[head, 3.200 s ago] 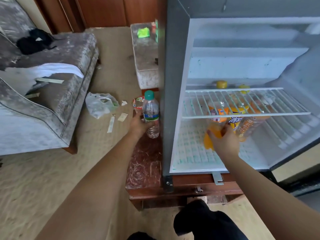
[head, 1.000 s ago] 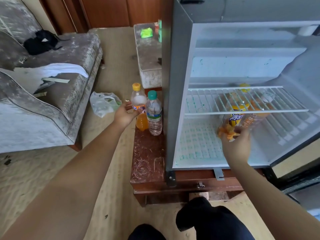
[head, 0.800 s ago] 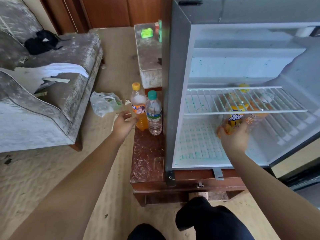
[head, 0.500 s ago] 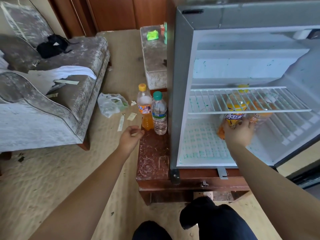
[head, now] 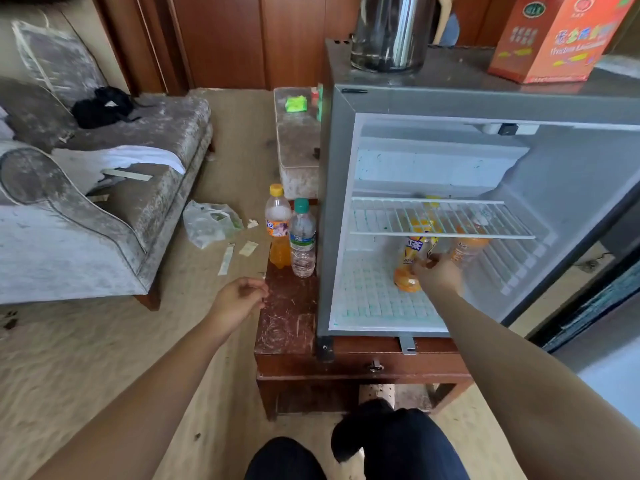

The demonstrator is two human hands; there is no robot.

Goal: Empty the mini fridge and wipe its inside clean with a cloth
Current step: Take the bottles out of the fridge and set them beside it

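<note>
— What writing can be read?

— Very little; the orange drink bottle (head: 410,261) inside the mini fridge (head: 329,202) has a yellow label with a blue patch of white characters, too blurred to read; a red carton (head: 554,36) on top of the fridge bears pale lettering, also illegible.

— Which way does that bottle lie?

— Its long axis runs front to back under the wire shelf (head: 440,216); the base faces the open front and the yellow cap points at the rear wall; a second orange bottle (head: 467,245) lies just beside it.

— And the hands?

— The right hand (head: 437,273) has its grip clamped round the bottle's middle; the left hand (head: 239,299) hovers at the counter (head: 287,317) edge, grip loosely curled on nothing; near it stand a yellow-capped orange bottle (head: 278,226) and a green-capped water bottle (head: 303,237), upright and touching.
</note>
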